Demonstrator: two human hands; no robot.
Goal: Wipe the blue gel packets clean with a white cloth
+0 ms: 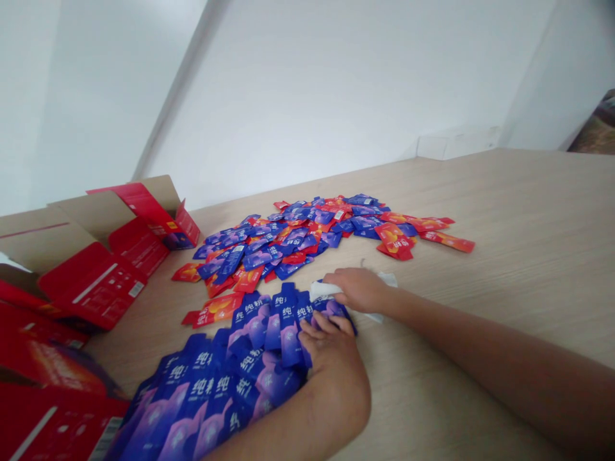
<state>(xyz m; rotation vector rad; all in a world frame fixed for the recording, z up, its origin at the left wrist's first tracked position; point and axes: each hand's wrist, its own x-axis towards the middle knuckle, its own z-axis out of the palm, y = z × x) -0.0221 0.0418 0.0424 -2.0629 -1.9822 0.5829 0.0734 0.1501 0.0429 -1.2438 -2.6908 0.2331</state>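
Observation:
My right hand [361,291] is closed round a crumpled white tissue [323,291]. Part of the tissue sticks out past the fingers, and more of it shows behind the wrist. Just below, my left hand [334,342] rests with spread fingers on a blue-purple sachet [291,333] at the near end of a laid-out group. Those blue sachets [192,390] overlap in rows, mostly printed side up, running to the lower left. The tissue touches or hangs just over the end sachet; I cannot tell which.
A loose pile of mixed blue and red sachets [288,240] lies beyond my hands. One red sachet [218,309] lies between pile and rows. Several open red cartons [93,285] stand along the left. A white box [456,142] sits by the wall at the table's [519,256] back.

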